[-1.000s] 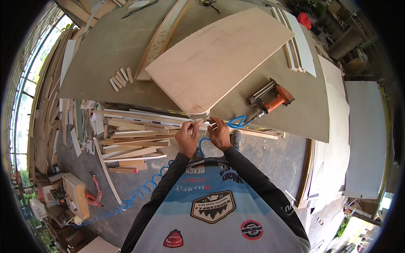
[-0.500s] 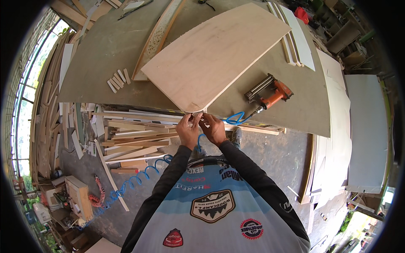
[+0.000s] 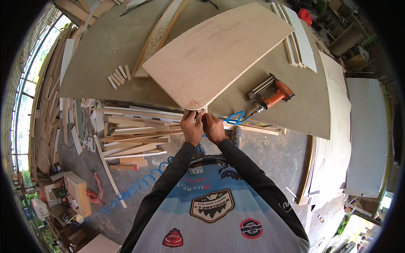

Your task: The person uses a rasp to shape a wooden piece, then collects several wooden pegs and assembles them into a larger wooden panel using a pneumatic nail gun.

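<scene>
A large pale plywood panel (image 3: 219,55) lies slanted across the workbench, its rounded near corner reaching the bench's front edge. At that corner my left hand (image 3: 193,128) has its fingers bent and pressed together against the panel's edge. Close beside it, my right hand (image 3: 213,127) pinches just below the corner, near a small pale wooden end (image 3: 205,108) showing under the panel. What sits between the fingertips is hidden by the hands. To the right, an orange nail gun (image 3: 276,95) lies on its side on the bench, with a blue air hose (image 3: 235,118) attached.
Several short wood strips (image 3: 119,76) lie on the bench (image 3: 101,55) at left, beside a long wooden frame piece (image 3: 154,40). Long strips (image 3: 291,42) rest at back right. Stacked offcuts (image 3: 135,137) lie below the front edge. The coiled hose (image 3: 143,183) crosses the floor at left.
Both hands stay at the panel's corner. My right hand has turned slightly and its fingers are drawn in tighter. The nail gun and panel keep their places on the bench.
</scene>
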### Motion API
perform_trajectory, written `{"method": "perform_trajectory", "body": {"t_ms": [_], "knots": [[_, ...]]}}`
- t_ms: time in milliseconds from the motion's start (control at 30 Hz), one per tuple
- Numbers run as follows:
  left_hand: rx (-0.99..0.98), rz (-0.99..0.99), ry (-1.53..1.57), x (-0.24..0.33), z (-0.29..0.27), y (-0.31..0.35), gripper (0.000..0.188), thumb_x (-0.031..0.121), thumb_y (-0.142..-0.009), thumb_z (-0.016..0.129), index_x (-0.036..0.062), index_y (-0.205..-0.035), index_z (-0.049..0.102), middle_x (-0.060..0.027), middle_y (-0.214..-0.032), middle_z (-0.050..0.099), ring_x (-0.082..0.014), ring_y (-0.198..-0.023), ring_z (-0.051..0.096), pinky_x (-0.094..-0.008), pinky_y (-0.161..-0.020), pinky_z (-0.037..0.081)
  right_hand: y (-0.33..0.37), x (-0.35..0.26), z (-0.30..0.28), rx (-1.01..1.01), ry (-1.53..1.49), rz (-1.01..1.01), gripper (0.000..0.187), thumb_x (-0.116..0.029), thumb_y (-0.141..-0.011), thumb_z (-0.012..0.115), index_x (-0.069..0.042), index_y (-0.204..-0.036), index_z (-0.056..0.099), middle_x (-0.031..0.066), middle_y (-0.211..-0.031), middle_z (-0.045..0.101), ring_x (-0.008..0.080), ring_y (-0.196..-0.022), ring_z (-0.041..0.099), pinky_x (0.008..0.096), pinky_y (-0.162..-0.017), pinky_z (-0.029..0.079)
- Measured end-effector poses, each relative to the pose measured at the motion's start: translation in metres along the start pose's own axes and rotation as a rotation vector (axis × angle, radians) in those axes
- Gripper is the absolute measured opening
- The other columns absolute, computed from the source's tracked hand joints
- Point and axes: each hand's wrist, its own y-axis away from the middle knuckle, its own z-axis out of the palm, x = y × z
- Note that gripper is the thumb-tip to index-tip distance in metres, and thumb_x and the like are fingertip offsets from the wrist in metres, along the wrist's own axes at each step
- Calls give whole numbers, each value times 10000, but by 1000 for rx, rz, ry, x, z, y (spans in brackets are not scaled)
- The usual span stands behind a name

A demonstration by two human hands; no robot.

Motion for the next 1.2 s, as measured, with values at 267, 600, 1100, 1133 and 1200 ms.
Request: {"method": "perform_trajectory", "body": {"t_ms": [267, 600, 1100, 1133, 1200], "knots": [[37, 23, -56, -5, 12, 1, 146, 89, -882, 731, -22, -977, 734, -178, -927, 692, -355, -824, 662, -400, -716, 518, -4, 2, -3, 47, -43, 57, 136, -53, -875, 659, -21, -979, 578, 214, -815, 644, 435, -699, 645, 469, -583, 517], [-40, 52, -99, -32, 19, 10, 162, 80, -855, 758, -30, -970, 727, -172, -907, 709, -335, -733, 682, -389, -646, 525, -5, 35, -3, -165, 120, 82, 253, -217, -839, 727, -42, -954, 585, 167, -890, 659, 400, -804, 656, 508, -678, 524], [-55, -13, -60, -23, 12, 3, 175, 122, -832, 802, 0, -922, 714, -138, -789, 691, -230, -625, 620, -331, -590, 485, -1, 52, 8, -143, 68, 70, 179, -176, -860, 714, -39, -852, 599, 164, -822, 635, 406, -750, 642, 487, -621, 502], [-53, -11, -56, -23, 12, 3, 179, 119, -831, 805, -1, -924, 710, -129, -775, 686, -212, -620, 614, -325, -587, 481, 0, 53, 8, -144, 60, 74, 170, -167, -859, 712, -37, -854, 603, 164, -822, 635, 405, -751, 642, 486, -624, 504], [-28, -29, -11, -23, 14, 5, 186, 111, -833, 808, -8, -928, 701, -113, -755, 678, -174, -623, 604, -310, -587, 477, 0, 53, 7, -144, 42, 81, 152, -150, -858, 708, -34, -859, 610, 163, -821, 635, 405, -752, 643, 485, -629, 507]]}}
